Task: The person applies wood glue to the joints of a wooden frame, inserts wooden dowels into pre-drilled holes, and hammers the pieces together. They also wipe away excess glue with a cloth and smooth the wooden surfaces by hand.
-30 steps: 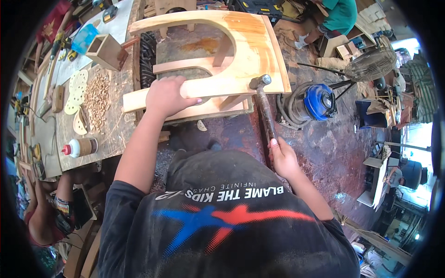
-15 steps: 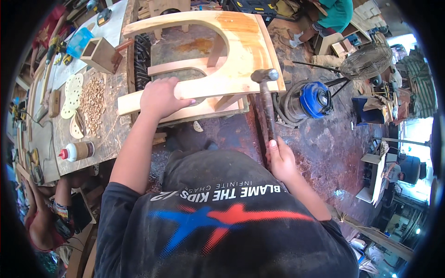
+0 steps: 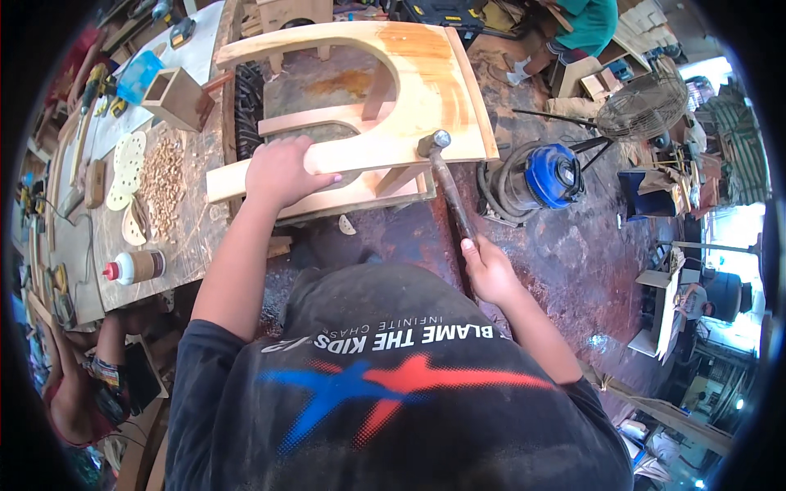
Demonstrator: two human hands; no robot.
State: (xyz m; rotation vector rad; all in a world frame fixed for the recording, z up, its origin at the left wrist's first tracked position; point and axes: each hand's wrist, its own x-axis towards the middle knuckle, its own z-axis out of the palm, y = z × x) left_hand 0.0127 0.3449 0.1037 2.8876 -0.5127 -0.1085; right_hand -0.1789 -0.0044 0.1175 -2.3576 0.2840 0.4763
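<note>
A pale wooden furniture frame (image 3: pixel 438 102), curved like a U with two long arms, lies at the edge of the workbench in front of me. My left hand (image 3: pixel 282 173) is wrapped over the frame's nearer arm, thumb along its near side. In my right hand (image 3: pixel 490 270) is a hammer (image 3: pixel 449 192), gripped by its dark handle. The hammer's metal head is over the near right part of the frame; whether it touches the wood I cannot tell. Lower wooden rails of the frame show beneath the upper piece.
On the bench (image 3: pixel 192 221) to the left are small wooden plugs (image 3: pixel 164 172), perforated sanding discs (image 3: pixel 127 176), a glue bottle (image 3: pixel 135 268) and a wooden box (image 3: pixel 176 98). A blue vacuum (image 3: pixel 553 176) and a fan (image 3: pixel 643 106) stand right. A person in green (image 3: pixel 588 29) works beyond.
The hammer has swung left, its head moving from the frame's right end to over the near arm's base. My right hand shifted slightly; my left hand keeps its hold.
</note>
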